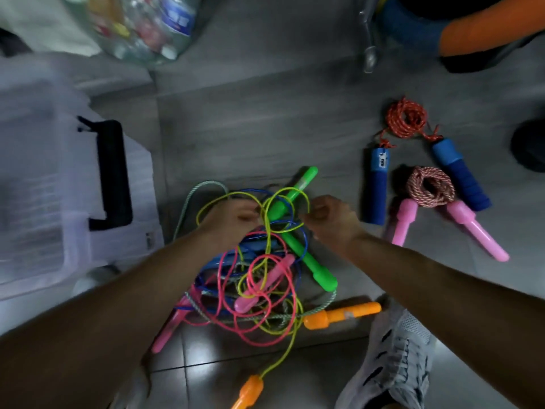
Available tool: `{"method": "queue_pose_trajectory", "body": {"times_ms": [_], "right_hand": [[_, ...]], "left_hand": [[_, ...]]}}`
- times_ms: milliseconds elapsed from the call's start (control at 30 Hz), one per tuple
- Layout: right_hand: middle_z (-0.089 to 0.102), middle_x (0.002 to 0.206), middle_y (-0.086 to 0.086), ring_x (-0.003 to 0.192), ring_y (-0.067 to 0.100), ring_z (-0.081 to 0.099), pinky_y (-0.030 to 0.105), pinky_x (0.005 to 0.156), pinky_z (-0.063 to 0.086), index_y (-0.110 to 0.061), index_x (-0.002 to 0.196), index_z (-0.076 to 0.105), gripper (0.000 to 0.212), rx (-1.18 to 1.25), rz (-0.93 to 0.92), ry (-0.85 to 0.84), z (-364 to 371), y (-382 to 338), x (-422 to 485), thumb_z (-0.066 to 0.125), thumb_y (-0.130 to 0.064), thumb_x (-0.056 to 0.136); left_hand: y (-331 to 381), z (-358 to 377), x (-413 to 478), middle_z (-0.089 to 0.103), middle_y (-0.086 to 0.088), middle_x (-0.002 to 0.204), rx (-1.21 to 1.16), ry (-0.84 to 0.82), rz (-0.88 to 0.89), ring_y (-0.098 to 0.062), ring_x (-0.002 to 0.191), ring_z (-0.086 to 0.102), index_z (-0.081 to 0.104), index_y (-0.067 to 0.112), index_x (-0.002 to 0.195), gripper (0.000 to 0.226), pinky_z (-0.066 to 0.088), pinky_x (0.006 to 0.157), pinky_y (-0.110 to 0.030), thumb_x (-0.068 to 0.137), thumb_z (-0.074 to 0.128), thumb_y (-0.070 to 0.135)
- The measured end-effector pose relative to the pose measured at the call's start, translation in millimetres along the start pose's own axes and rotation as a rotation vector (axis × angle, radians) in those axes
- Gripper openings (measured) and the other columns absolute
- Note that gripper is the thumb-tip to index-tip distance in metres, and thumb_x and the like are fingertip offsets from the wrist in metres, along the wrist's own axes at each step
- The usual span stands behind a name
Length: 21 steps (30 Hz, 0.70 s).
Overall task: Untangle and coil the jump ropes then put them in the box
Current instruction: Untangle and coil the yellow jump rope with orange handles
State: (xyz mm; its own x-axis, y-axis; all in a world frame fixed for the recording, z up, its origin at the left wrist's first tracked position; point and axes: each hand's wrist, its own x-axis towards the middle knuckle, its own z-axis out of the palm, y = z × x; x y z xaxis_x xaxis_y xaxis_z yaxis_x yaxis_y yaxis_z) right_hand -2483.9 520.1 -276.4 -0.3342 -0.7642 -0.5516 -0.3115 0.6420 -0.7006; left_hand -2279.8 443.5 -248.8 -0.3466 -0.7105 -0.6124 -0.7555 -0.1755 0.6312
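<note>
On the tiled floor (295, 113), directly below the head camera: tangle of jump ropes (259, 278), not yet separated. Composition: yellow cord (227, 196), pink cord (265, 345), blue cord (253, 190) and grey braided rope (188, 199), with green handles (295, 187), orange handles (342, 315) and a pink handle (262, 283) caught among the loops.

Left hand (233, 216): fingers curled, pinching the yellow cord at the top of the tangle. Right hand (327, 219): drawn into a loose fist, apparently pinching the same cord just beside the upper green handle; grip blurred, so treat as probable only. Hands held apart, presumably to open one loop and trace its run through the others.

Right of the tangle, well apart from it: two finished coils, probably laid aside to prevent re-snagging. Red rope with blue handles (407, 119); pink-and-white rope with pink handles (429, 187), just beside it.

Left of the tangle: clear plastic box (44, 172) with black latch handle (112, 175), near enough for loading. Contents not discernible through the blur.

Judged stage: partway through untangling; no rope visibly boxed. For the next move, pass a handle end back through the opened loop; avoid hard pulling, likely to tighten the knots.
</note>
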Motion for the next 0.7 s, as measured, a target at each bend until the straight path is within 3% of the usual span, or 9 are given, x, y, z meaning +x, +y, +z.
{"method": "queue_pose_trajectory", "body": {"times_ms": [67, 133, 200, 333, 400, 467, 533, 600, 700], "right_hand": [[0.074, 0.077, 0.008, 0.076, 0.025, 0.071, 0.041, 0.073, 0.058, -0.014, 0.084, 0.070, 0.015, -0.015, 0.041, -0.020, 1.6, -8.9, 1.4, 0.073, -0.029, 0.084], [0.071, 0.072, 0.009, 0.069, 0.026, 0.069, 0.040, 0.067, 0.058, -0.014, 0.077, 0.066, 0.016, 0.163, 0.048, -0.102, -4.1, -23.2, -8.1, 0.068, -0.022, 0.091], [0.070, 0.079, 0.013, 0.073, 0.025, 0.070, 0.036, 0.066, 0.058, -0.012, 0.082, 0.064, 0.015, 0.302, 0.005, -0.202, -13.3, -42.6, -23.6, 0.062, -0.017, 0.096], [0.068, 0.089, 0.027, 0.081, 0.030, 0.070, 0.038, 0.073, 0.062, -0.001, 0.095, 0.062, 0.015, 0.266, -0.144, -0.323, -40.5, -94.8, -61.2, 0.057, -0.014, 0.098], [0.067, 0.091, 0.032, 0.078, 0.029, 0.070, 0.032, 0.068, 0.062, 0.004, 0.097, 0.061, 0.017, 0.250, -0.186, -0.315, -57.7, -121.7, -79.5, 0.056, -0.012, 0.098], [0.067, 0.089, 0.031, 0.072, 0.024, 0.071, 0.030, 0.067, 0.060, 0.005, 0.098, 0.061, 0.017, 0.229, -0.234, -0.324, -73.6, -150.6, -101.7, 0.057, -0.011, 0.097], [0.067, 0.079, 0.020, 0.067, 0.019, 0.070, 0.033, 0.070, 0.060, 0.002, 0.092, 0.062, 0.016, 0.158, -0.307, -0.335, -85.5, -177.7, -124.1, 0.059, -0.014, 0.096], [0.063, 0.072, 0.012, 0.066, 0.019, 0.064, 0.036, 0.072, 0.057, 0.004, 0.089, 0.064, 0.023, 0.054, -0.398, -0.301, -93.6, -203.1, -146.2, 0.063, -0.019, 0.094], [0.056, 0.068, 0.013, 0.063, 0.018, 0.057, 0.035, 0.067, 0.056, 0.008, 0.091, 0.063, 0.030, -0.006, -0.512, -0.266, -103.9, -242.3, -182.9, 0.065, -0.022, 0.092]], "left_hand": [[-0.3, 1.1, -3.3, 0.075, -0.016, 0.093, -0.161, -0.025, 0.026, -0.014, 0.085, 0.065, 0.072, 0.019, 0.090, 0.033, 0.052, 0.096, -0.050, 0.064, 0.074, 0.040], [4.4, -0.4, -6.2, 0.074, -0.018, 0.096, -0.256, -0.053, 0.069, -0.017, 0.086, 0.065, 0.073, 0.018, 0.098, 0.039, 0.051, 0.096, -0.051, 0.067, 0.075, 0.040], [13.6, -4.3, -13.9, 0.074, -0.015, 0.098, -0.351, -0.101, 0.079, -0.017, 0.088, 0.065, 0.072, 0.014, 0.109, 0.040, 0.051, 0.099, -0.050, 0.072, 0.075, 0.030], [32.1, -25.8, -42.4, 0.067, -0.010, 0.083, -0.294, -0.115, 0.113, -0.016, 0.079, 0.057, 0.072, 0.011, 0.092, 0.036, 0.053, 0.087, -0.053, 0.077, 0.074, 0.044], [44.6, -43.9, -63.8, 0.064, -0.015, 0.088, -0.352, -0.106, 0.114, -0.021, 0.085, 0.058, 0.069, 0.005, 0.092, 0.023, 0.052, 0.091, -0.055, 0.090, 0.071, 0.028], [59.9, -65.3, -90.4, 0.064, -0.017, 0.099, -0.458, -0.101, 0.114, -0.025, 0.097, 0.061, 0.065, 0.007, 0.094, 0.008, 0.055, 0.092, -0.041, 0.097, 0.062, 0.014], [77.7, -87.9, -118.4, 0.065, -0.023, 0.107, -0.549, -0.058, 0.135, -0.029, 0.098, 0.062, 0.061, 0.004, 0.102, 0.008, 0.057, 0.082, -0.028, 0.097, 0.059, 0.010], [95.3, -108.6, -143.9, 0.065, -0.024, 0.104, -0.565, 0.004, 0.198, -0.029, 0.087, 0.065, 0.059, 0.004, 0.105, 0.012, 0.058, 0.076, -0.028, 0.097, 0.060, 0.012], [121.7, -135.8, -183.0, 0.062, -0.015, 0.088, -0.567, 0.068, 0.283, -0.017, 0.066, 0.062, 0.061, 0.009, 0.095, 0.009, 0.057, 0.065, -0.027, 0.097, 0.062, 0.018]]}}
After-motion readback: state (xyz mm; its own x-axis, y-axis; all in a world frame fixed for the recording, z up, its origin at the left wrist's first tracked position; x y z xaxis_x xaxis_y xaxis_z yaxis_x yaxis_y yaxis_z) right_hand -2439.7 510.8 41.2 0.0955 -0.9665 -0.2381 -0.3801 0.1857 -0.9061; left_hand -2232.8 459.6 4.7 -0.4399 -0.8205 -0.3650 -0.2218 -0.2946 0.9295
